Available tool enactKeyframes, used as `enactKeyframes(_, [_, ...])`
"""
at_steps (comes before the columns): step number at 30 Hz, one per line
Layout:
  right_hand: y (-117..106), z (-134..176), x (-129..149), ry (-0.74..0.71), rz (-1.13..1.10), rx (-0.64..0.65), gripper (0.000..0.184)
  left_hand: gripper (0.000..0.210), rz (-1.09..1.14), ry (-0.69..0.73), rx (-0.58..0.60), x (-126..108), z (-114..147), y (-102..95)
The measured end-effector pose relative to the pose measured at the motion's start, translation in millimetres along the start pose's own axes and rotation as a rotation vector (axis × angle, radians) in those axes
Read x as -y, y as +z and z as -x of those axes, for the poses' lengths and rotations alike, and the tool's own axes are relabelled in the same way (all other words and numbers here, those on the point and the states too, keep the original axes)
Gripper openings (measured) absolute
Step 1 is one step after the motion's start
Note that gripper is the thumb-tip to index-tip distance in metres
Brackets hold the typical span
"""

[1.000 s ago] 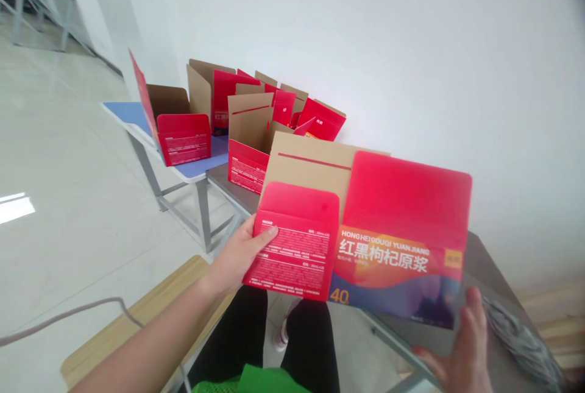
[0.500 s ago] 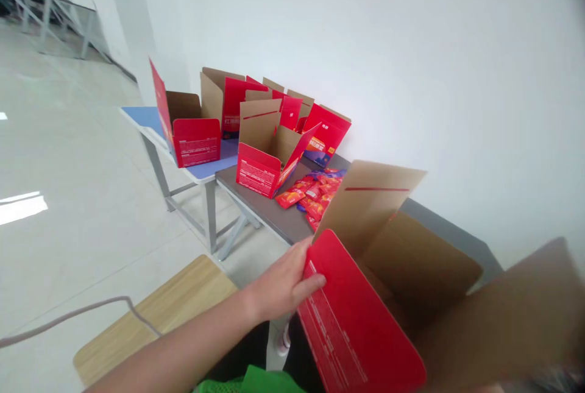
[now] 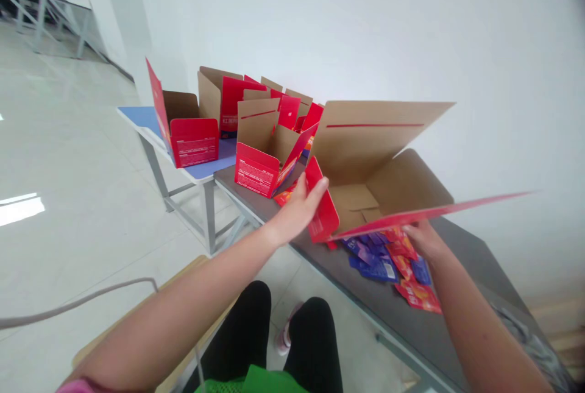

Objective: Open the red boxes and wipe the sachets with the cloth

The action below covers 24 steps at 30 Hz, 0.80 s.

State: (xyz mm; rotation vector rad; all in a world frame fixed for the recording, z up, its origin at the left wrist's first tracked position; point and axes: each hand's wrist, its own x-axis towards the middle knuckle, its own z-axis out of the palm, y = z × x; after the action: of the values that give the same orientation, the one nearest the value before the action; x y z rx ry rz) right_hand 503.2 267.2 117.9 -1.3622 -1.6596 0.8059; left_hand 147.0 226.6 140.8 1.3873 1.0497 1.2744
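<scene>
An open red cardboard box (image 3: 411, 180), brown inside with its flaps spread, is tilted above the dark grey table. My left hand (image 3: 299, 207) is closed on its left end flap, thumb on the red outer face. Under the near flap, my right hand (image 3: 425, 239) supports the box; its fingertips are partly hidden by the cardboard. Below lies a pile of red and purple snack packets (image 3: 388, 262) on the table, close to my right hand. The inside of the box shows a bare brown bottom.
Another open red box (image 3: 257, 167) stands on the grey table (image 3: 329, 271) just left of the held one. Further open boxes (image 3: 194, 140) crowd the blue table (image 3: 210, 170). A white wall (image 3: 388, 27) runs behind. A wooden stool (image 3: 192, 268) and a cable (image 3: 91, 301) are at lower left.
The box has moved up and away from my body, over the table, and its opening now faces me more. My right hand has come into view under it, and the packets below are uncovered.
</scene>
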Motion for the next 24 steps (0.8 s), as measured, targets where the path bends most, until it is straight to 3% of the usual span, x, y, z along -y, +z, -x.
enactKeyframes(2, [11,-42,10,0.008,-0.036,0.023,0.051,0.078,-0.025,0.022,-0.142,10,-34,3.5])
enactKeyframes(5, [29,-95,27,-0.056,-0.131,0.08,0.055,0.078,-0.04,0.03,-0.255,29,-77,13.8])
enactKeyframes(8, [44,-135,38,-0.126,-0.217,0.099,0.056,0.074,-0.047,0.043,-0.329,46,-106,26.6])
enactKeyframes(12, [61,-181,40,-0.168,-0.219,-0.001,0.053,0.069,-0.075,0.099,-0.354,64,-132,33.8])
enactKeyframes(18, [100,-244,22,-0.168,-0.226,-0.135,0.053,0.078,-0.168,0.167,-0.373,88,-174,12.3])
enactKeyframes(24, [166,-292,-6,-0.136,-0.254,-0.116,0.052,0.07,-0.287,0.102,-0.46,114,-215,-20.6])
